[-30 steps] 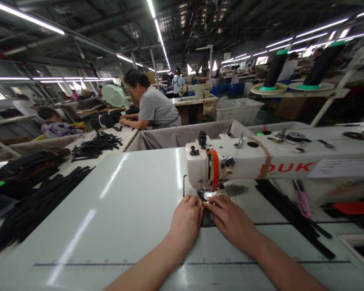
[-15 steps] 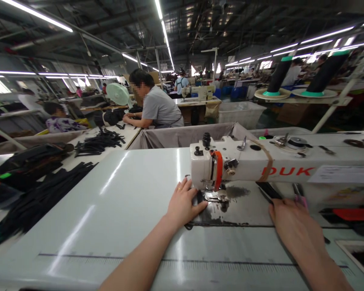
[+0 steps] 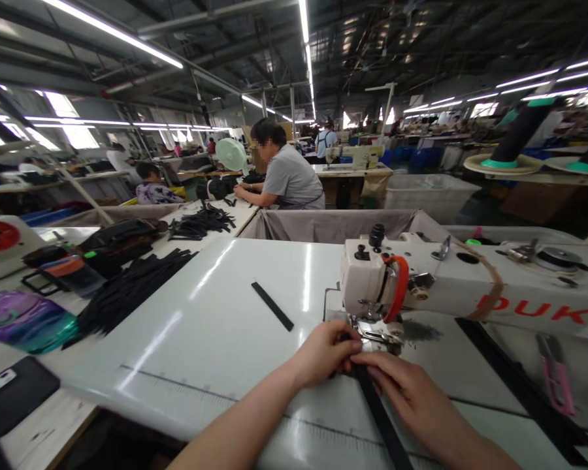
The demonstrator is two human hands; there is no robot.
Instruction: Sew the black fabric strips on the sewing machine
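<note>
A white sewing machine [image 3: 421,277] stands on the pale table. Just in front of its presser foot [image 3: 379,334], my left hand [image 3: 326,352] is closed on the near part of a black strip [image 3: 385,421]. My right hand [image 3: 402,385] pinches the same strip beside it, the fingertips of both hands almost touching. From there the strip runs down toward the bottom edge. A short black piece [image 3: 273,307] lies flat on the table, left of the machine. More long black strips [image 3: 519,385] lie under the machine arm at the right.
Pink-handled snips [image 3: 556,378] rest right of the strips. Black strips [image 3: 132,287], a purple-teal pouch [image 3: 27,320] and a phone [image 3: 17,395] lie at left. A person in grey [image 3: 294,173] works beyond the cloth-lined bin [image 3: 333,225]. Thread cones [image 3: 519,134] stand at back right.
The view has turned left. My right hand has come from under the machine arm to my left hand, now with a black strip. A short black piece now lies on the table at left.
</note>
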